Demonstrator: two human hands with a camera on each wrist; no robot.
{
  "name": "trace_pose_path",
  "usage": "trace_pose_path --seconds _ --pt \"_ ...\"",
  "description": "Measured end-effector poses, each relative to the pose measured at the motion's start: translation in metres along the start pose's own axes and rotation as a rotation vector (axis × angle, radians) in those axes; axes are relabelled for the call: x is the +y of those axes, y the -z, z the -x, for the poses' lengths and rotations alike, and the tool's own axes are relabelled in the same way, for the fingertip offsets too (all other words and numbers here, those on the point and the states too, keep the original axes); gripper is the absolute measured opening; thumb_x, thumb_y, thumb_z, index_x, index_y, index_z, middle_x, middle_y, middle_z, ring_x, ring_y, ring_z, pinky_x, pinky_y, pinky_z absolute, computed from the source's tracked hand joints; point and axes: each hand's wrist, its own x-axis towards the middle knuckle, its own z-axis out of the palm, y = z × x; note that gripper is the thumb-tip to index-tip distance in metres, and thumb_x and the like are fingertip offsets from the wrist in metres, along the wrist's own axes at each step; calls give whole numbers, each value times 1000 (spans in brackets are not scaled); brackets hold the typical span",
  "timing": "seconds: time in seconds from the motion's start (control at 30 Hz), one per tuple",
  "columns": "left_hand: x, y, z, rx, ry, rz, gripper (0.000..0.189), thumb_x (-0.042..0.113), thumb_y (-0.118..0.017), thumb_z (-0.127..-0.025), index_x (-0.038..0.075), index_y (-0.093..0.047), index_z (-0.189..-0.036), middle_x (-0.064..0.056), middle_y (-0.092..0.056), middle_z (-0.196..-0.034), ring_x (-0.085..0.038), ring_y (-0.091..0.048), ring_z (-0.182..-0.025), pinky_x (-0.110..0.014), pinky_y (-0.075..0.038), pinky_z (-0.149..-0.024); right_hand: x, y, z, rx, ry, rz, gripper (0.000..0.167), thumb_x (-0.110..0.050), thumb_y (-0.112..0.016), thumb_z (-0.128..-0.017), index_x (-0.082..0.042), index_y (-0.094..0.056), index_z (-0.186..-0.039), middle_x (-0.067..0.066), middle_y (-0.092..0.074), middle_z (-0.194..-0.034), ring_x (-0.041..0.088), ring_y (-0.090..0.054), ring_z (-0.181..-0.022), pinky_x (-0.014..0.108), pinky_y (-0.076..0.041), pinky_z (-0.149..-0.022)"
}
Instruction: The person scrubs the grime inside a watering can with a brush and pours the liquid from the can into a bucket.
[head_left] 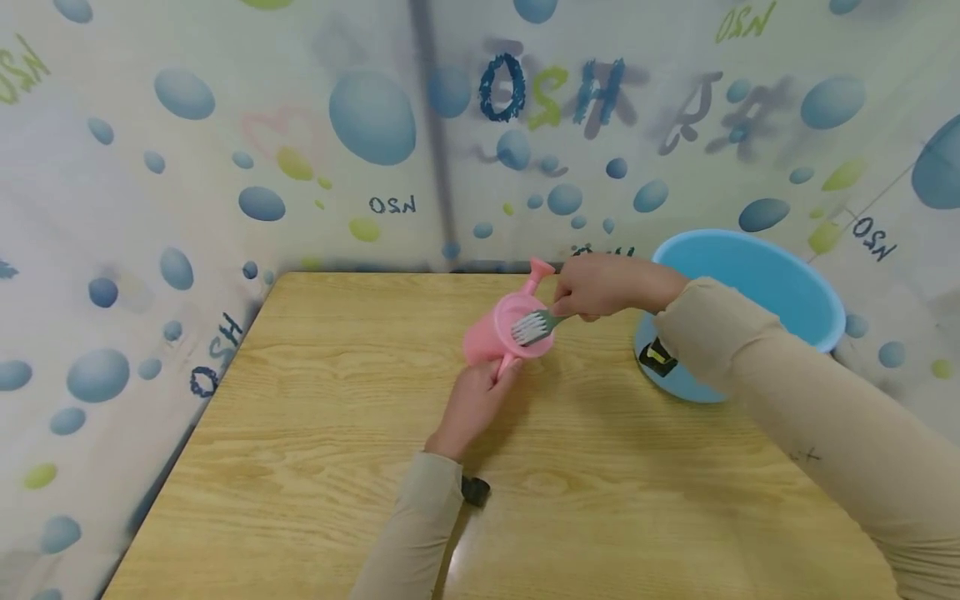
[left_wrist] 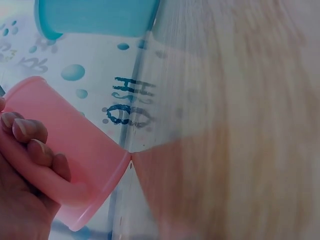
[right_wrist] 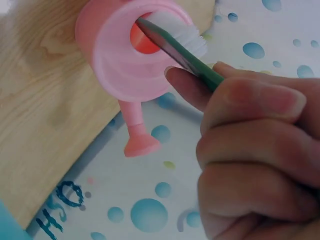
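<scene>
A pink toy watering can is tilted over the table, its open top turned to the right and its spout pointing toward the wall. My left hand grips the can's handle, with the fingers curled round it in the left wrist view. In my right hand is a green brush with white bristles. The bristles overlap the can's top, and in the right wrist view the brush's tip lies across the round opening.
A light blue basin stands at the table's right, behind my right forearm, with a black and yellow label on its side. The wooden table ends at a patterned curtain behind and on the left.
</scene>
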Motion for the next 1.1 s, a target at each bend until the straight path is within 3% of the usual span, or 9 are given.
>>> trace_pose_path --seconds 0.2,0.5,0.67,0.83,1.1 --pt "0 0 1 2 5 16 50 53 -39 -88 14 -39 -57 8 -32 -51 -6 -29 -44 -22 -24 -41 3 -4 -5 -18 -80 -120 24 -26 -49 -91 -11 -67 -87 -2 -38 -46 9 -30 -39 23 -30 -44" --pt "2 -2 1 12 4 17 50 53 -39 -88 14 -39 -57 7 -32 -51 -6 -30 -44 -23 -25 -40 10 -14 -7 -5 -177 -422 22 -23 -49 -91 -7 -63 -98 0 -38 -48 10 -27 -39 24 -26 -41" --pt "5 -1 1 10 0 14 49 52 -40 -88 14 -39 -56 8 -32 -50 -5 -30 -44 -22 -25 -40 13 -19 -10 0 -187 -477 25 -23 -49 -91 -5 -62 -103 0 -37 -47 10 -25 -39 24 -24 -40" --pt "6 0 1 -4 -5 15 49 51 -39 -89 14 -40 -57 7 -34 -50 -6 -31 -44 -22 -26 -41 16 -26 -16 5 -173 -499 24 -24 -48 -91 -6 -64 -93 0 -37 -47 11 -25 -38 24 -25 -40" --pt "2 -2 1 -12 36 48 50 53 -38 -89 14 -39 -58 5 -34 -51 -8 -31 -43 -23 -26 -40 13 -31 -21 25 -181 -503 27 -25 -47 -92 -4 -63 -96 -1 -36 -46 10 -26 -37 24 -25 -40"
